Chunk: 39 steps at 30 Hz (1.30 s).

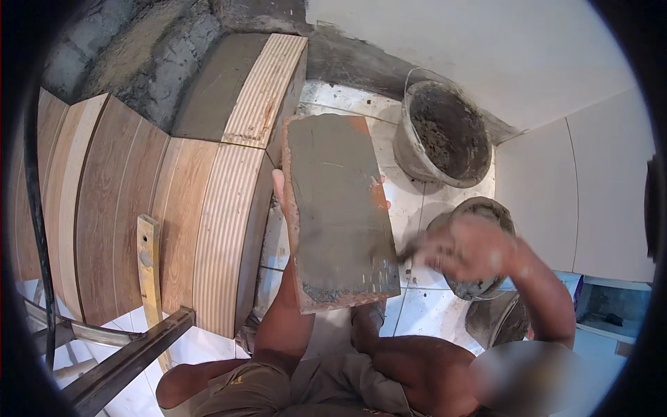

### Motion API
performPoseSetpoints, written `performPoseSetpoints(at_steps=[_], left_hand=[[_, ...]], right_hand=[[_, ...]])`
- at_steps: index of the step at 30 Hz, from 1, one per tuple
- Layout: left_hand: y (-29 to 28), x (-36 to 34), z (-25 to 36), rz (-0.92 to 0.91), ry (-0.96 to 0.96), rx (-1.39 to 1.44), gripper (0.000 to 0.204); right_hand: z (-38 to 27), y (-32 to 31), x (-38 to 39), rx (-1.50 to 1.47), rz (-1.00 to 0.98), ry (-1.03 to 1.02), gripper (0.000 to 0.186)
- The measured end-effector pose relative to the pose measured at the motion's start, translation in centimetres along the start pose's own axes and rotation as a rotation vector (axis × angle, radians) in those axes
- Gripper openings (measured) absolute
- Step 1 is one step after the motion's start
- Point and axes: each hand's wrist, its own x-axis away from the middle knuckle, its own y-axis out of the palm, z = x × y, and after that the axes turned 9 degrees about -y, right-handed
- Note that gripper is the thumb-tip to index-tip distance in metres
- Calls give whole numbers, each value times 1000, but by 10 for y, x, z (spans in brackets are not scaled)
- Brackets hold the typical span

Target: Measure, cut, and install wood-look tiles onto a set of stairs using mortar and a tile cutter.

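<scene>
yellow bar | black cable, far left | metal frame

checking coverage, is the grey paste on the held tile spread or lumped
Spread: the grey paste covers most of the tile, leaving reddish edge patches.

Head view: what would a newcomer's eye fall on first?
The grey-coated tile, held at centre by the left hand, mostly hidden behind it. Next, the blurred right hand, right of the tile, over a smaller bucket. Then the larger bucket, upper right.
</scene>
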Motion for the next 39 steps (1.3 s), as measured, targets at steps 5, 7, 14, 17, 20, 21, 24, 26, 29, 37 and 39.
performPoseSetpoints(at_steps=[5,7,14,17,20,21,24,26,29,37,39], left_hand=[[-7,0,12,-72,21,130,83],[-6,-3,12,-108,7,179,85],[8,-8,-20,64,-60,-143,100],[13,-7,-10,-58,-21,-117,105],[21,-3,10,-97,21,-183,112],[25,-1,17,-148,36,-210,114],[37,10,21,14,48,-192,119],[42,8,24,-1,113,-191,117],[46,-4,44,-131,154,-333,105],[95,-52,169,379,303,-1166,78],[109,-73,200,369,251,-1333,81]], right_hand=[[-14,20,17,191,74,-29,34],[2,11,13,380,154,142,35],[57,-40,-23,687,629,471,39],[51,-37,7,562,800,564,36],[34,-9,67,325,846,660,33],[28,9,86,367,933,585,30],[-6,57,154,313,887,869,30],[-20,82,186,680,680,996,30],[-28,112,211,631,650,1111,21],[22,161,191,445,465,1288,31],[22,162,188,418,516,1300,34]])
